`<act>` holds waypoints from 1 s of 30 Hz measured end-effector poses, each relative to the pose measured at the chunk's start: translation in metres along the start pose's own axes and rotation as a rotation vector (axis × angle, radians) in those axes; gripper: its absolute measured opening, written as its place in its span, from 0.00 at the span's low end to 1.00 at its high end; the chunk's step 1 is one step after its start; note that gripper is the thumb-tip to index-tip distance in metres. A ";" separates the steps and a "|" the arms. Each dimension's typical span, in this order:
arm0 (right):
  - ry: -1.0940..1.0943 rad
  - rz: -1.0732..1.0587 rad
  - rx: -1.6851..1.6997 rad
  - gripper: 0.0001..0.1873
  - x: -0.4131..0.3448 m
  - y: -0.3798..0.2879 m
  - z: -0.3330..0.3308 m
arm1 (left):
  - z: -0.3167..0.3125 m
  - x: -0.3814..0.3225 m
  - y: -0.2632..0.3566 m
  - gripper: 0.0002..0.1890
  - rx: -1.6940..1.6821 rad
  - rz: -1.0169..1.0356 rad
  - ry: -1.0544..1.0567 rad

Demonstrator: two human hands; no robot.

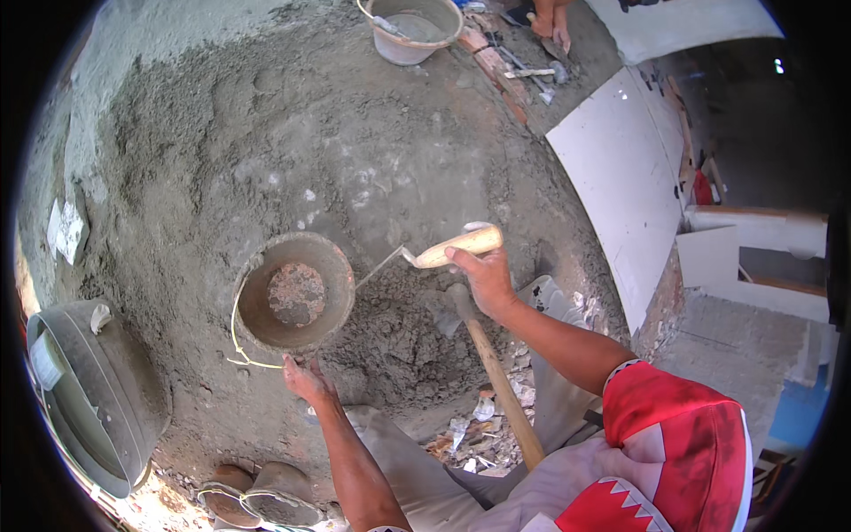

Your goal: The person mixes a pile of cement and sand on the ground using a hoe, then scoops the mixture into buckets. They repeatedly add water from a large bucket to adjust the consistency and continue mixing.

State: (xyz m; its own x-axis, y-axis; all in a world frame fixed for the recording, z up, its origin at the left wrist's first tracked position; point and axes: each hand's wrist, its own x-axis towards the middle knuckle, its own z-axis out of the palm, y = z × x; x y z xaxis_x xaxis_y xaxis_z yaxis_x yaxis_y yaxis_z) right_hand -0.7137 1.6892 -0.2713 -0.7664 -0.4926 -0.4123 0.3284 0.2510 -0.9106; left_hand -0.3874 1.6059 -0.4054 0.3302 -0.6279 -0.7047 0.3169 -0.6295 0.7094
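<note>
My left hand (310,380) grips the near rim of a mortar-caked bucket (346,312). The bucket tilts so that I look into it; a rough, reddish and grey crust covers its bottom, and its yellow cord handle (234,326) hangs at the left. In my right hand (490,279) is a trowel by its wooden handle (459,247). The thin metal blade (379,268), seen nearly edge-on, reaches the bucket's right side. Wet grey mortar (412,339) is heaped just below the blade and to the bucket's right.
A long-handled tool's wooden shaft (502,379) slants between my legs, its head in the mortar. At left a large grey tub (133,379) lies tipped. Small buckets (282,482) sit lower left, another bucket (405,52) stands beyond. A co-worker's hands (553,26) are at top right, beside bricks (485,60).
</note>
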 end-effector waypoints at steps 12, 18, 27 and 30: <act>0.537 0.378 0.474 0.14 0.043 0.030 -0.358 | 0.122 -0.004 -0.113 0.18 -0.136 -0.210 -0.337; 0.543 0.509 0.339 0.15 0.059 0.053 -0.472 | 0.159 -0.014 -0.156 0.22 0.097 -0.294 -0.240; 0.698 0.714 -0.269 0.16 0.041 0.067 -0.578 | 0.119 -0.086 -0.122 0.42 0.781 -0.360 -0.162; 0.671 0.761 -0.861 0.17 0.013 0.071 -0.635 | 0.083 -0.152 -0.096 0.41 0.989 -0.376 -0.342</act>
State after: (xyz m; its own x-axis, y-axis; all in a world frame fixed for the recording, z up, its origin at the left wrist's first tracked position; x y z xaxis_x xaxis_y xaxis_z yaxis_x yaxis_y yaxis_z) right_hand -1.0510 2.2300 -0.3216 -0.7521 0.4458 -0.4855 0.5323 0.8452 -0.0485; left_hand -0.5414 1.7241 -0.3665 0.0514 -0.3178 -0.9468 -0.5537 -0.7980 0.2378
